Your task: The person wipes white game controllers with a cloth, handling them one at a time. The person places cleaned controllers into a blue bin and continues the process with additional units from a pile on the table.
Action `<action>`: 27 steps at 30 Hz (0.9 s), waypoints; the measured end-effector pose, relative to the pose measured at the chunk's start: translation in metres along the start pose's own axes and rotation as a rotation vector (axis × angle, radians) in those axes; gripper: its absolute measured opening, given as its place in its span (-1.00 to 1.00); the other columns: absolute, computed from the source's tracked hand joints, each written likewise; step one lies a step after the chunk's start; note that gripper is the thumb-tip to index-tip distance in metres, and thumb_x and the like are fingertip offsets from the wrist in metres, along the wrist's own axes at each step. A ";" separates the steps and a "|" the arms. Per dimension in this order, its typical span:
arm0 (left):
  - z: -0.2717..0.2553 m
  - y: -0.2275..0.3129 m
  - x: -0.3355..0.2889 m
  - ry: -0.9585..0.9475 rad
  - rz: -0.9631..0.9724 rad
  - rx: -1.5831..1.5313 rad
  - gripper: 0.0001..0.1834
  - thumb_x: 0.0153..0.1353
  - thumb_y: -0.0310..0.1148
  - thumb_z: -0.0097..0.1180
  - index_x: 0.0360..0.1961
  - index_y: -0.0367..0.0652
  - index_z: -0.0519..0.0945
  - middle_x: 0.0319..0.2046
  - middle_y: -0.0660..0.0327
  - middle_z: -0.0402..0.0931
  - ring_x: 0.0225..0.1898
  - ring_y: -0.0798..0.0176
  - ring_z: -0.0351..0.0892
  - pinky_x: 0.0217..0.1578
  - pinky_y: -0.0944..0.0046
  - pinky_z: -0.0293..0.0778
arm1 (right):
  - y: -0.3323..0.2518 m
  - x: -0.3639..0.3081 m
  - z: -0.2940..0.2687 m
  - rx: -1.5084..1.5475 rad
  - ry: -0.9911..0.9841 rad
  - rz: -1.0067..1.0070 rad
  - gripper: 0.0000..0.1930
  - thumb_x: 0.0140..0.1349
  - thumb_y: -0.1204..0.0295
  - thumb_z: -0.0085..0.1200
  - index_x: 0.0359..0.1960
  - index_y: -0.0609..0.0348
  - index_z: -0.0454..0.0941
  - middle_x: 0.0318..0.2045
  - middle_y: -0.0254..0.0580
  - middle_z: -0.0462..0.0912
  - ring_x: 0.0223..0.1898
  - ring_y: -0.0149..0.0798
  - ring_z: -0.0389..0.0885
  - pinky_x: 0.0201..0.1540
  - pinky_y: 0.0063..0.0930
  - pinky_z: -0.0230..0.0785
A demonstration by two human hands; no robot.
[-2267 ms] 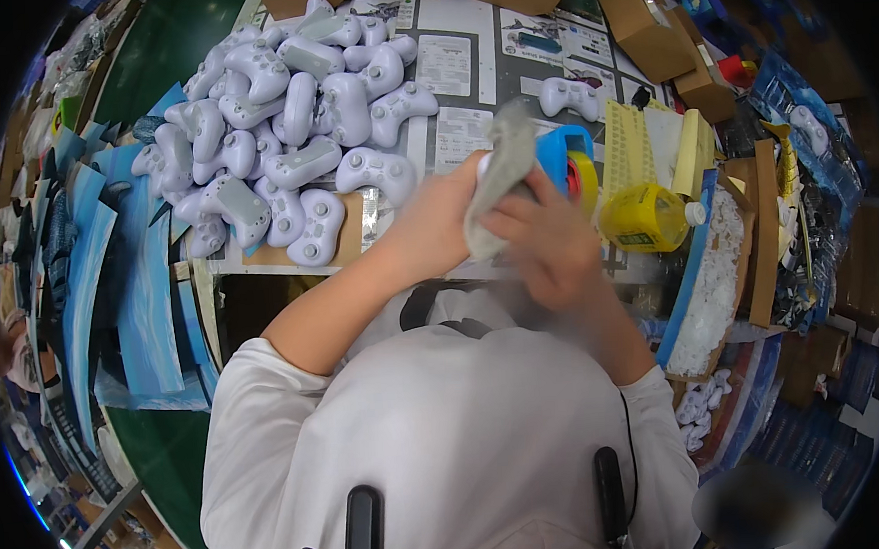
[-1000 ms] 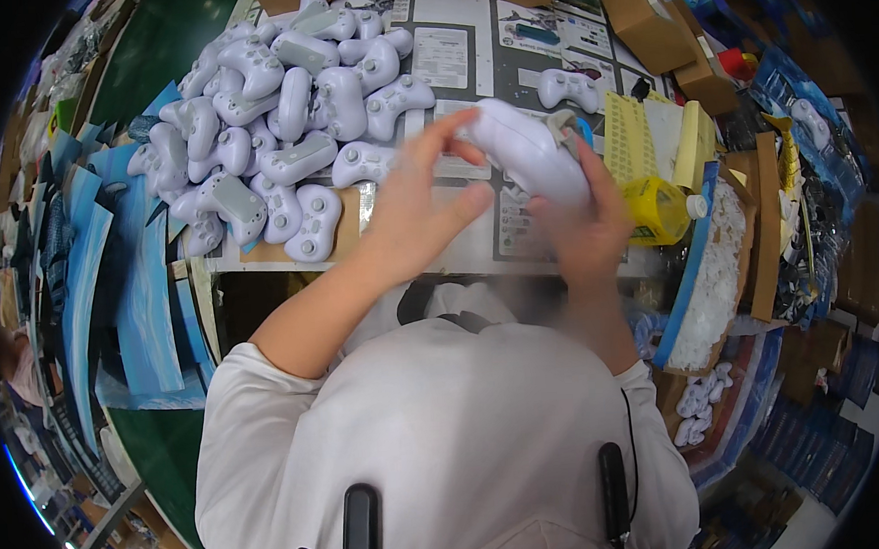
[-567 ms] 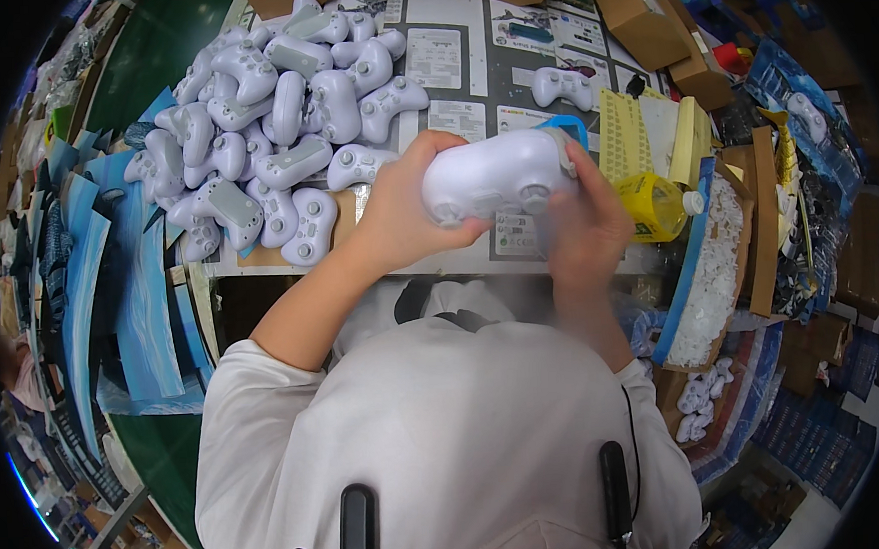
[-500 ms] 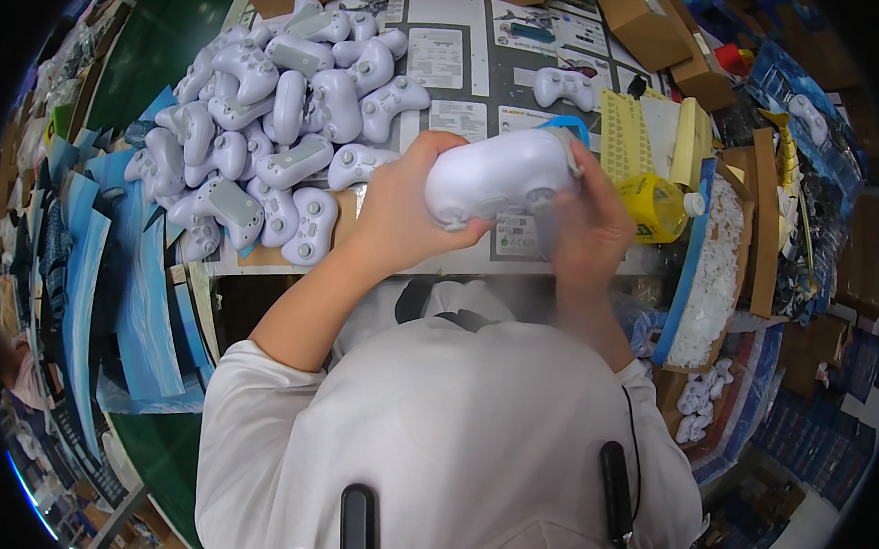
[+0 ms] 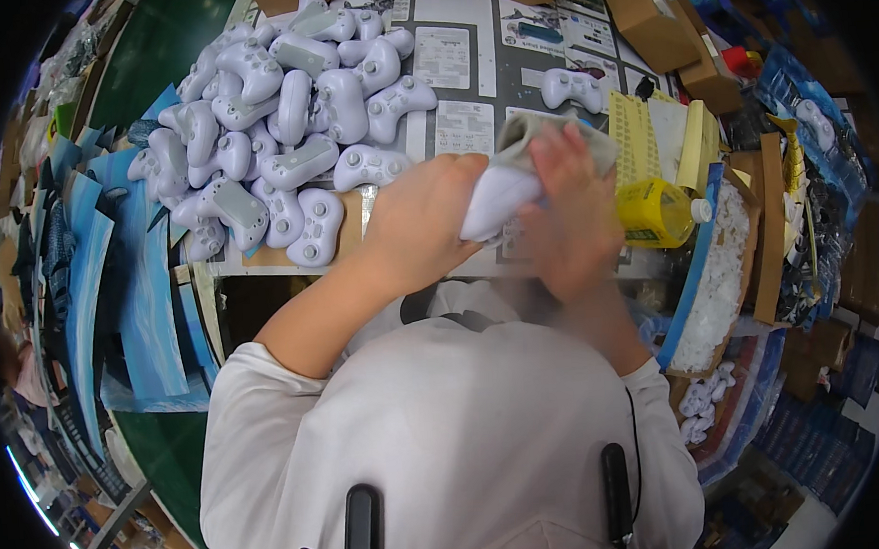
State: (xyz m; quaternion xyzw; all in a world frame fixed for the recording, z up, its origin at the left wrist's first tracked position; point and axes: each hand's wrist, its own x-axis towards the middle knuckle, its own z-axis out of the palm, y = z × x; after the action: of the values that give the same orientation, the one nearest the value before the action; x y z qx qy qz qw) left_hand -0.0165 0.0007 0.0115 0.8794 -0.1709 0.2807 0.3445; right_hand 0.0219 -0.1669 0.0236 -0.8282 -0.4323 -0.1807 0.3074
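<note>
My left hand [image 5: 419, 224] is closed round one end of a white game controller [image 5: 498, 202], held tilted over the near side of the table. A grey-green cloth [image 5: 604, 147] lies over the controller's other end. My right hand [image 5: 573, 213], smeared by motion, has its fingers on the cloth, pressing it against the controller. Part of the controller is hidden by the cloth and both hands. To the left, a heap of white game controllers [image 5: 297, 108] covers much of the table, with one at its near edge [image 5: 318, 228] close to my left forearm.
One white controller [image 5: 571, 91] lies alone beyond my right hand. A bottle of yellow liquid [image 5: 655, 213] with a white cap lies to the right, near yellow sheets [image 5: 635, 135]. Cardboard boxes [image 5: 635, 16] stand at the far right. A box of white scraps [image 5: 710, 280] flanks the table.
The controller has turned from lying broadside to being tilted end-up. My right hand has moved up and left, and the cloth now shows spread over the controller's end.
</note>
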 end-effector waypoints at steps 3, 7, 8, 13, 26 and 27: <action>0.004 -0.002 -0.003 -0.040 -0.032 -0.036 -0.33 -0.38 -0.42 0.33 -0.12 -0.18 0.34 -0.36 0.12 0.41 -0.36 0.02 0.45 -0.41 0.17 0.40 | 0.003 -0.007 0.002 0.107 0.021 0.078 -0.67 0.15 0.43 -0.03 -0.04 0.24 0.41 0.04 -0.14 0.42 0.11 -0.10 0.33 0.17 -0.27 0.10; -0.009 -0.005 0.002 -0.161 -0.297 -0.269 -0.38 -0.39 -0.34 0.37 -0.19 -0.19 0.40 -0.30 0.11 0.43 -0.29 0.12 0.49 -0.31 0.26 0.40 | 0.033 -0.001 -0.016 0.306 0.243 0.476 -0.83 0.09 0.56 0.02 -0.26 0.25 0.55 -0.51 -0.24 0.59 -0.59 -0.48 0.41 -0.16 -0.42 0.37; -0.014 -0.011 0.002 -0.213 -0.360 -0.398 -0.37 -0.40 -0.29 0.40 -0.20 -0.19 0.42 -0.27 0.11 0.44 -0.27 0.16 0.49 -0.26 0.29 0.39 | 0.032 0.006 -0.023 0.423 0.269 0.619 -0.83 0.11 0.56 0.01 -0.25 0.25 0.55 -0.55 -0.30 0.58 -0.61 -0.54 0.37 -0.23 -0.51 0.37; -0.003 -0.025 0.014 -0.371 -0.046 -0.806 -0.34 -0.43 -0.18 0.43 -0.22 -0.20 0.47 -0.01 0.02 0.27 0.00 0.10 0.31 -0.01 0.20 0.22 | 0.029 0.020 -0.024 0.960 0.170 0.804 -0.85 0.17 0.50 -0.03 -0.25 0.27 0.50 -0.51 -0.40 0.54 -0.52 -0.62 0.38 -0.44 -0.76 0.23; 0.009 -0.015 0.004 -0.356 -0.662 -1.368 -0.30 -0.33 -0.26 0.41 -0.11 -0.18 0.36 -0.29 0.28 0.41 -0.25 0.43 0.38 -0.25 0.41 0.37 | 0.056 -0.013 -0.018 1.327 -0.234 0.936 -0.76 0.11 0.44 0.04 -0.19 0.29 0.46 -0.34 -0.31 0.54 -0.38 -0.53 0.46 -0.34 -0.67 0.32; 0.010 -0.013 0.003 -0.302 -0.717 -1.347 -0.32 -0.30 -0.27 0.40 -0.10 -0.18 0.35 -0.29 0.26 0.41 -0.26 0.42 0.39 -0.28 0.41 0.38 | 0.046 -0.015 -0.014 1.329 0.014 0.938 -0.76 0.13 0.45 0.02 -0.18 0.30 0.45 -0.32 -0.30 0.53 -0.37 -0.53 0.46 -0.33 -0.66 0.33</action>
State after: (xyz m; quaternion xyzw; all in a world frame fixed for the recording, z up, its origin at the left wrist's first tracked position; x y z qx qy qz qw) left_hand -0.0039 0.0023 0.0008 0.5108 -0.0550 -0.1351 0.8472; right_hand 0.0510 -0.2050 0.0094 -0.5666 -0.0555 0.2560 0.7812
